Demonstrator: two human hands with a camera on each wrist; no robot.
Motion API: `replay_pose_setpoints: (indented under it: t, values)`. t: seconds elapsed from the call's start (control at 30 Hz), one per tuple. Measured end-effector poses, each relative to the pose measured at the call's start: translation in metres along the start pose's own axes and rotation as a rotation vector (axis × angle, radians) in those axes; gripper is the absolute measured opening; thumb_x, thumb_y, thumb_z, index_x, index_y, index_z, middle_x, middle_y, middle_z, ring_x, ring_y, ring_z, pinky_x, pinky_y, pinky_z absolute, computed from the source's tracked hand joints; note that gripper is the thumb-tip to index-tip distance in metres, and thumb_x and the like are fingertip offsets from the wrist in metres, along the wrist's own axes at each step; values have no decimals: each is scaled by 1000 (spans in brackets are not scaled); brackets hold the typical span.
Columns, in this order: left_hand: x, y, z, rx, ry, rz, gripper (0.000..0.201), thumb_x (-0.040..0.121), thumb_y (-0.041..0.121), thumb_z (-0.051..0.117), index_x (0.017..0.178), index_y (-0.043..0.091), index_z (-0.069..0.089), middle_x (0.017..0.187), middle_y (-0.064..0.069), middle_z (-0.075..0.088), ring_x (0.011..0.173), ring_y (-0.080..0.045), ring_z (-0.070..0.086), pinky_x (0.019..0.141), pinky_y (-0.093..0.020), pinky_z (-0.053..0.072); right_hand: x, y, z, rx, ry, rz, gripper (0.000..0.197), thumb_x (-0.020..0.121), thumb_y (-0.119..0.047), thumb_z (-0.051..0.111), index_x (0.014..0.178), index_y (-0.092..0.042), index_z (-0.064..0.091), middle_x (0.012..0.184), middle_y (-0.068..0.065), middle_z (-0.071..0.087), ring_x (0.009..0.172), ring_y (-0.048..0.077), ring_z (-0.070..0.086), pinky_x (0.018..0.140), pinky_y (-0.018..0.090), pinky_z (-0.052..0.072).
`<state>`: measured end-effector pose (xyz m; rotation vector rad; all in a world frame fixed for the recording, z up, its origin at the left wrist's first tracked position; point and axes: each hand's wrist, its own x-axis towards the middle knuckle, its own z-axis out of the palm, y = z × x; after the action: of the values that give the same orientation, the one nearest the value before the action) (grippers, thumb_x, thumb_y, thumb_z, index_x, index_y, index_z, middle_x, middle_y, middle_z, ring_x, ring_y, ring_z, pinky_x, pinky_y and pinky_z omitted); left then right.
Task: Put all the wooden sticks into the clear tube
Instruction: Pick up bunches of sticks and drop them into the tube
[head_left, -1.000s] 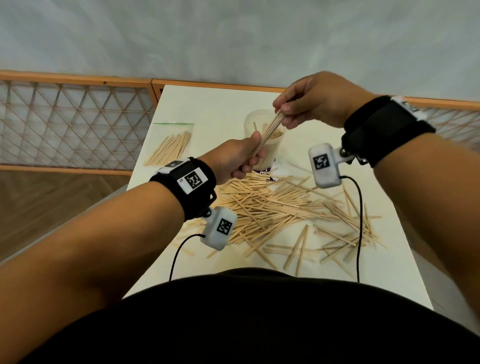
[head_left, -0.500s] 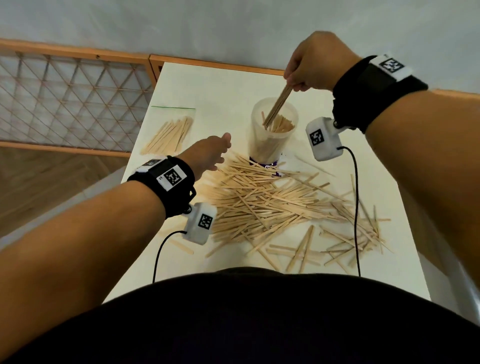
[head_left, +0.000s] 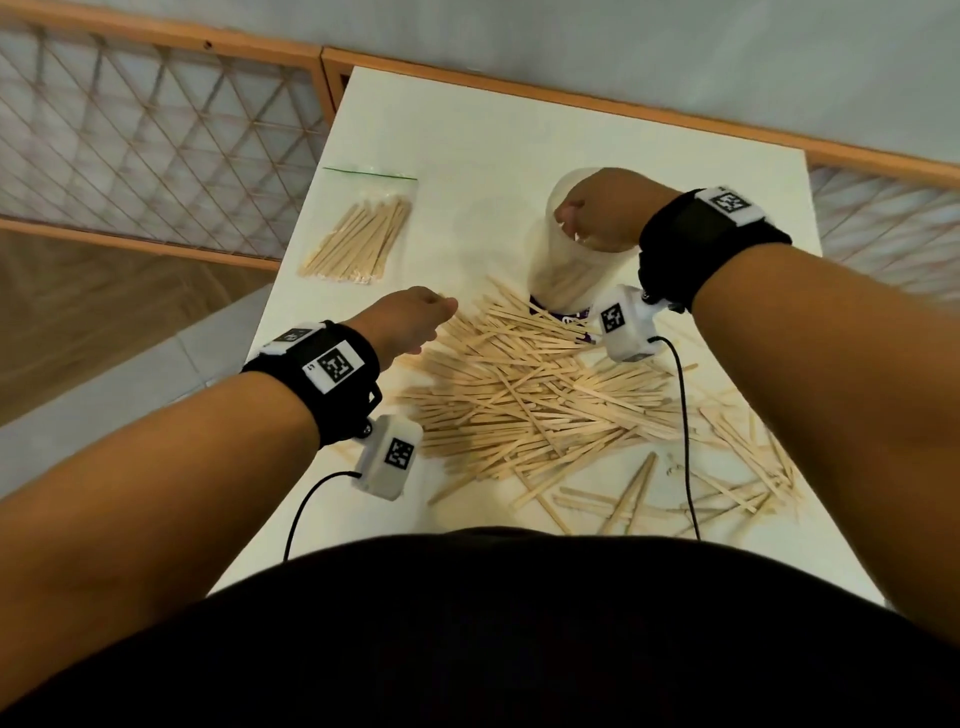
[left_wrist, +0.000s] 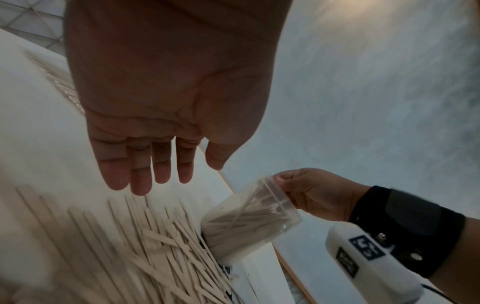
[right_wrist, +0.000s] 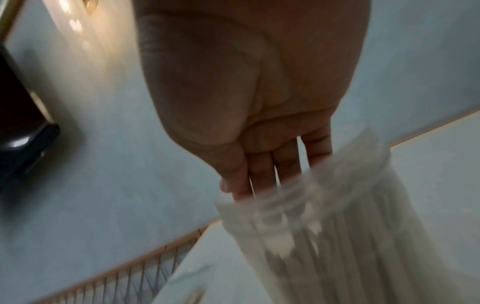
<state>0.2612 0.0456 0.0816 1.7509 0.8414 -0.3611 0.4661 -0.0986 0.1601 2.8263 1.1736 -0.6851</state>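
A clear tube (head_left: 563, 270) stands upright on the white table (head_left: 467, 130), partly filled with wooden sticks. My right hand (head_left: 569, 218) is right over its mouth. In the right wrist view its fingers (right_wrist: 262, 174) are straight, their tips at the blurred rim of the tube (right_wrist: 324, 226), and no stick shows between them. A big loose pile of sticks (head_left: 530, 400) lies in front of the tube. My left hand (head_left: 441, 306) hovers over the pile's left end. Its fingers (left_wrist: 140, 174) are straight and hold nothing above the sticks (left_wrist: 161, 246).
A clear zip bag of sticks (head_left: 358, 234) lies at the table's left edge. A wooden lattice fence (head_left: 156, 130) runs to the left of the table and behind it. Scattered sticks (head_left: 743, 467) reach toward the right and front edges. Wrist camera cables (head_left: 683, 415) hang over the pile.
My right hand has dropped with its bundle from above the tube to the rim, and the bundle no longer shows. My left hand let go of the bundle and moved down to the pile.
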Motion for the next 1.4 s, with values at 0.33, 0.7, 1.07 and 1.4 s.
replay_pose_setpoints:
  t: [0.33,0.7,1.07,1.4]
  values:
    - [-5,17,32,557,14,198,42,98,41,43,130,14,51,132,-6,53,117,-23,52,92,-31,38,-88,46,-6,630,467,122,24,93,-28,53,101,-15,70,91,-5,70,78,1,60,58,7,42]
    - [44,22,77,981,66,468,54,91,18,46,143,10,36,150,-14,32,134,-37,34,108,-46,32,-140,107,127,233,42,288,31,96,-31,52,121,-15,63,128,8,58,119,25,51,97,32,37]
    - [66,-2,86,958,87,508,56,97,32,39,147,10,29,144,-19,33,130,-39,35,108,-47,32,-78,151,149,280,35,355,86,87,-59,55,152,-14,20,156,10,25,143,28,25,116,39,23]
    - [52,-9,91,1094,87,500,53,87,46,51,129,14,52,129,-14,45,116,-37,42,94,-48,42,-67,95,170,32,20,81,87,70,-56,73,142,-17,40,135,12,40,125,35,36,102,46,38]
